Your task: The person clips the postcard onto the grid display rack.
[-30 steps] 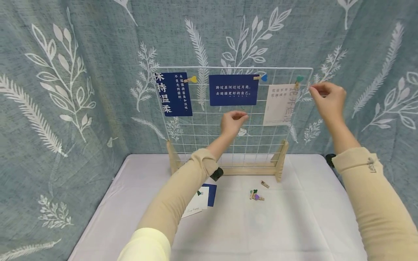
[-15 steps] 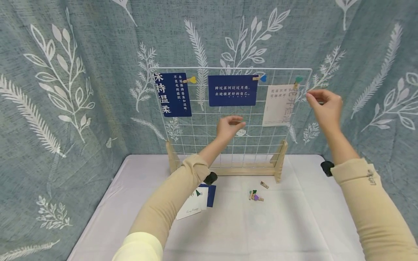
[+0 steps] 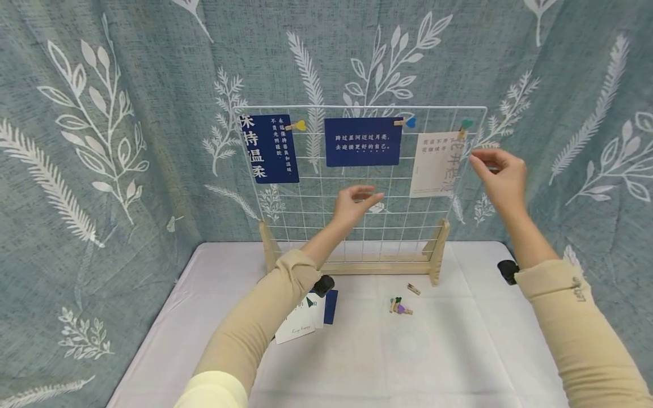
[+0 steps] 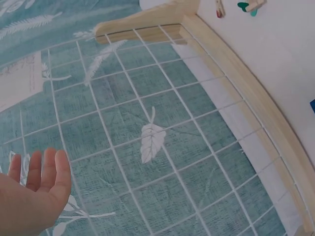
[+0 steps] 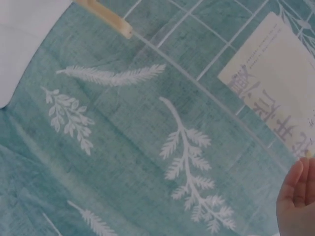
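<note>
Three cards point(image 3: 363, 135) hang along a grid rack point(image 3: 377, 268) on the worktop point(image 3: 459, 357).
Before it, loose cards point(image 3: 302, 324) lie left, clothespins point(image 3: 401, 309) right; a curtain point(image 3: 168, 164) hangs behind.

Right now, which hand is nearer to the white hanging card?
Right. The right hand is just right of the white hanging card; the left hand is farther off, to its lower left.

Soft shadows, bright head view, hazy wrist views.

Loose white cards point(image 3: 306, 317) partly behind the left sleeve point(image 3: 247, 320), pale hung card point(image 4: 22, 81) cropped by left-wrist view's edge
</note>
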Motion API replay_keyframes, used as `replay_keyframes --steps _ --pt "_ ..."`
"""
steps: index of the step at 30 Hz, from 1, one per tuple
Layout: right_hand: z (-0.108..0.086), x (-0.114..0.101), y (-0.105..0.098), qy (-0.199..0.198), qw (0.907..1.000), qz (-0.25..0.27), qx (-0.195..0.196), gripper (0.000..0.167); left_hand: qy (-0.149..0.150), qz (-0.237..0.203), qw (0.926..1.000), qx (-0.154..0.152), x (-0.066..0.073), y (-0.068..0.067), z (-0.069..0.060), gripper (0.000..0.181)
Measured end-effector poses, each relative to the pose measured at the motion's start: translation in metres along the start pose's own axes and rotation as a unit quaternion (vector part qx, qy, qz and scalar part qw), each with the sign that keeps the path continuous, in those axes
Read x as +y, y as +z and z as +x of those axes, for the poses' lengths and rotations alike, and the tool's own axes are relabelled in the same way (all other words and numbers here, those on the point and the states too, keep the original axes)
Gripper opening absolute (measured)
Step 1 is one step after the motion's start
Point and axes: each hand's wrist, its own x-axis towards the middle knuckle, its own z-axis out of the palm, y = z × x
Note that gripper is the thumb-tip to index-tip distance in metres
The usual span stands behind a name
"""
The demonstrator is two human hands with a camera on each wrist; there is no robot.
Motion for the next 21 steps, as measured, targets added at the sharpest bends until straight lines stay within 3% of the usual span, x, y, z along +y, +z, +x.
replay_keyframes --steps 6,11,21 --pt "-0.007 0.006 0.001 0.0 0.9998 0.0 -0.019 0.026 -0.008 -0.013 0.9999 0.003 -0.007 -0.003 -0.005 0.04" --pt "-0.015 0.011 0.001 0.009 0.9993 -0.006 -0.036 0.026 0.015 -0.017 0.9997 -0.002 -0.012 -0.002 -0.009 0.04" --pt "-0.037 0.016 0.006 -0.003 0.9976 -0.001 -0.069 0.027 0.038 -0.001 0.999 0.024 -0.023 0.001 -0.024 0.038"
